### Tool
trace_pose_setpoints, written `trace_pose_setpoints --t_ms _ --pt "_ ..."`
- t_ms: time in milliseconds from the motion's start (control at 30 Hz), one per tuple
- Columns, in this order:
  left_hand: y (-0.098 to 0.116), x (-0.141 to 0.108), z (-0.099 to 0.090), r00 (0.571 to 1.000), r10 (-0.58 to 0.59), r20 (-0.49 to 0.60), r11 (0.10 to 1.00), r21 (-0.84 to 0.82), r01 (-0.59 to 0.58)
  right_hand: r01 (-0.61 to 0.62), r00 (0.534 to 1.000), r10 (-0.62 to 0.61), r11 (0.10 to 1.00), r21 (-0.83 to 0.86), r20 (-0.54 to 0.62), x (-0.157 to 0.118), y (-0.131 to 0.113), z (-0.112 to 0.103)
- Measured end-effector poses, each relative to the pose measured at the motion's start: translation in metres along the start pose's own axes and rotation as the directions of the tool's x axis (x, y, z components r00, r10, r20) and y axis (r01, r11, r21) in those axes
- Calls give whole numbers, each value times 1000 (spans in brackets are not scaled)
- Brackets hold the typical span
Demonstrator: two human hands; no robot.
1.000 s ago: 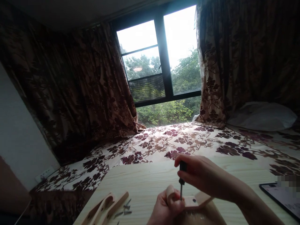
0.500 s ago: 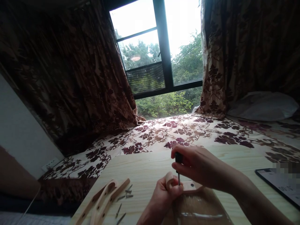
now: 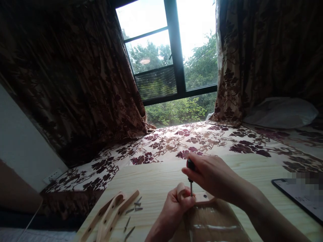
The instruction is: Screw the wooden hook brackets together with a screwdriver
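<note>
My right hand [image 3: 205, 171] is closed round the dark handle of a screwdriver [image 3: 191, 165], held upright with its metal shaft pointing down. The tip meets a pale wooden hook [image 3: 202, 197] close to my left fingers; whether a screw sits under it is hidden. My left hand [image 3: 178, 203] grips the curled end of that hook, thumb and fingers pressed together. A dark screw head or hole shows in the flat part of the hook. Beneath it lies a brown piece wrapped in shiny clear film [image 3: 214, 222].
Several more wooden hooks [image 3: 111, 215] and loose screws [image 3: 130, 223] lie on the pale wooden board [image 3: 151, 174] at left. A phone [image 3: 297, 198] lies at right. Behind are a floral-covered surface [image 3: 171, 144], a window and curtains.
The view has shifted slightly. My right hand has turned a little on the screwdriver, its fingers placed differently on the handle. My left hand keeps its grip on the hook.
</note>
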State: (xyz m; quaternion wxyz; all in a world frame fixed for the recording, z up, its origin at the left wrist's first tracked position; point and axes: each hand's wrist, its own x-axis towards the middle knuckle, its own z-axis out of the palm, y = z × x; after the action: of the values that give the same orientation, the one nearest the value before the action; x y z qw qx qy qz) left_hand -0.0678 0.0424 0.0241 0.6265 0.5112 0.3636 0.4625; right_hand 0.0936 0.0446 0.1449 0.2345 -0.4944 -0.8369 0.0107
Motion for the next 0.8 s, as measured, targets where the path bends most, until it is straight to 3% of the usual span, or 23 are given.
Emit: trace_pose_setpoints --t_ms 200,467,667,800 --pt "0 -1 0 1000 -11 0 1000 13 11 125 992 -129 972 199 10 -4 0 -5" --pt "1 2 0 1000 26 16 1000 7 -26 5 1000 -5 996 91 -6 -2 0 2" --pt "-7 6 -5 998 43 48 998 -46 -40 153 988 -150 936 318 -34 -7 4 -4" --pt "-8 7 -6 997 59 48 998 -23 -58 80 997 -76 959 270 -26 -2 3 2"
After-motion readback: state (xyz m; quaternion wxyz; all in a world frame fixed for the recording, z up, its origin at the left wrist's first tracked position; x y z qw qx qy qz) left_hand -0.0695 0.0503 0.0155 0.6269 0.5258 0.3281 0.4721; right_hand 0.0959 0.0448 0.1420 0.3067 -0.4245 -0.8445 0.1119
